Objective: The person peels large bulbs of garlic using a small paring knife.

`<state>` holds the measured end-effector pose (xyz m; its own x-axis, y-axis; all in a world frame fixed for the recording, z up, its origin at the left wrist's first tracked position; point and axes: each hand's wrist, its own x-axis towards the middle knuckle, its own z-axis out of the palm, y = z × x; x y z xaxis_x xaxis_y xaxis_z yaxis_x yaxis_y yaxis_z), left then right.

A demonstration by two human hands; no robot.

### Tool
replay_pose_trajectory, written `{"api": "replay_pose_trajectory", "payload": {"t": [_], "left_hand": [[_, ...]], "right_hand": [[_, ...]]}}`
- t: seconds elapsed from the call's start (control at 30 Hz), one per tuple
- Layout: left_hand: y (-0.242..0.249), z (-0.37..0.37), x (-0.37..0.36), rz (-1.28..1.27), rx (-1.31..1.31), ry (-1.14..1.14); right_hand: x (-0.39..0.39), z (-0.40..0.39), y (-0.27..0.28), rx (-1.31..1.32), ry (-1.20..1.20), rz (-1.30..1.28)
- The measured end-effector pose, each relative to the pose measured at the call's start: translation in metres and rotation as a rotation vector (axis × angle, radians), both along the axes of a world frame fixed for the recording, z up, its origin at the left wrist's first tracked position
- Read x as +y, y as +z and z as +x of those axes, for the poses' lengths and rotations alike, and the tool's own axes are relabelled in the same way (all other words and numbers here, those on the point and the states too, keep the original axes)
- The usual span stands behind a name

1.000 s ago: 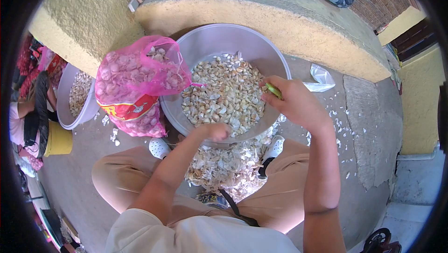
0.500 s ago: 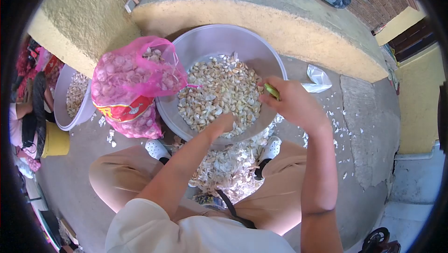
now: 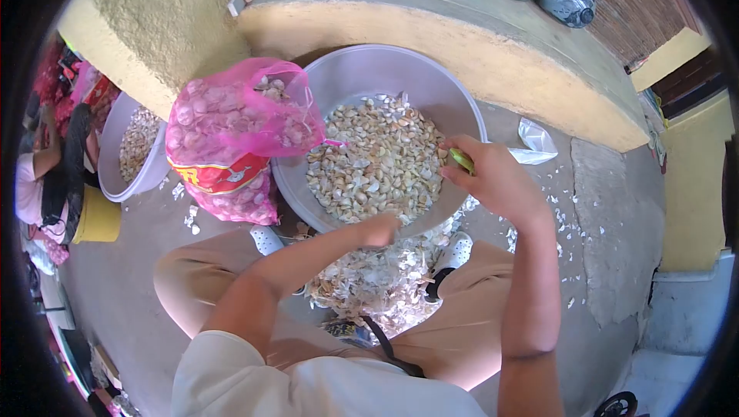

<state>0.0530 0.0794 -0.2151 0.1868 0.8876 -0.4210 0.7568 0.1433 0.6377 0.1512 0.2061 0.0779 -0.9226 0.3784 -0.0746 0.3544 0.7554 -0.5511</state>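
Observation:
A wide grey tub (image 3: 479, 121) holds a bed of loose garlic cloves (image 3: 377, 159). My right hand (image 3: 493, 175) is over the tub's right side, its fingers closed round a green-handled tool (image 3: 461, 159); the rest of the tool cannot be made out. At the near rim is my left hand (image 3: 379, 230), smeared by motion, its fingers hidden from view. Below it, between my legs, lies a heap of papery garlic skins (image 3: 377, 282). A pink mesh bag (image 3: 219, 121) full of garlic bulbs leans against the tub's left side.
Left of the bag stands another tub (image 3: 156, 175) of cloves, beside a yellow bucket (image 3: 98, 217) and a seated person (image 3: 50, 167). A raised concrete ledge (image 3: 431, 21) curves behind my tub. A clear plastic bag (image 3: 536, 140) and scattered skins lie on the right-hand floor.
My left hand has come back from above the cloves to the near rim, over the skins. The right hand keeps hold of the green-handled tool. The whole view has shifted slightly.

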Motion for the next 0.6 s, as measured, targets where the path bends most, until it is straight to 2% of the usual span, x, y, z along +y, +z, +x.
{"api": "replay_pose_trajectory", "payload": {"t": [0.07, 0.17, 0.23, 0.27, 0.3, 0.37, 0.4, 0.47, 0.53, 0.6], "left_hand": [[0.046, 0.007, -0.005, -0.22, -0.164, -0.299], [0.1, -0.03, 0.001, -0.652, -0.389, -0.357], [0.081, -0.089, 0.012, -0.261, -0.451, -0.167], [0.099, -0.118, 0.023, -0.019, -0.2, -0.156], [0.101, -0.154, 0.032, -0.072, -0.281, 0.048], [0.111, -0.208, 0.04, 0.25, -0.028, 0.565], [0.1, -0.244, 0.047, 0.407, 0.44, 0.564], [0.087, -0.299, 0.044, 0.179, 0.694, 0.602], [0.055, -0.343, 0.022, 0.011, 0.699, 0.558], [0.05, -0.351, 0.016, -0.103, 0.626, 0.488]], "right_hand": [[-0.002, -0.003, -0.002, 0.009, 0.024, -0.001], [-0.006, -0.009, -0.001, -0.036, 0.043, -0.009], [-0.008, -0.012, 0.0, -0.042, 0.056, -0.005], [-0.007, -0.012, -0.003, -0.018, 0.067, -0.008], [-0.007, -0.012, -0.008, 0.009, 0.079, -0.01], [-0.006, -0.013, -0.01, 0.02, 0.084, -0.021], [-0.005, -0.015, -0.009, 0.005, 0.073, -0.028], [-0.005, -0.015, -0.009, -0.013, 0.05, -0.042], [-0.001, -0.018, -0.008, -0.015, 0.034, -0.045], [0.0, -0.019, -0.007, -0.021, 0.035, -0.05]]}}
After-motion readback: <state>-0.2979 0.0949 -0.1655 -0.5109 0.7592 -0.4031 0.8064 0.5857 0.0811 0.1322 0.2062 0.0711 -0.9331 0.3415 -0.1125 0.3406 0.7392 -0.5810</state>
